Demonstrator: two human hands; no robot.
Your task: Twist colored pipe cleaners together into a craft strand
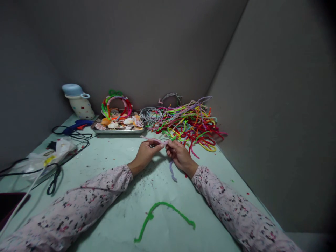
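Note:
My left hand [146,154] and my right hand [179,154] meet over the middle of the pale green table [112,161], fingertips pinched together on a pale pink pipe cleaner [154,140]. A lilac pipe cleaner [172,172] trails down from under my right hand onto the table. Both fingers sets are closed in a pinch. A big heap of coloured pipe cleaners [187,122] lies just behind my hands.
A bent green pipe cleaner [164,215] lies near me. At the back stand a metal tray of shells [118,125], wrapped hoops [117,105], a dotted jug [78,101] and a blue glue gun [77,125]. Scissors [53,182], cables and a plastic bag [49,154] lie left.

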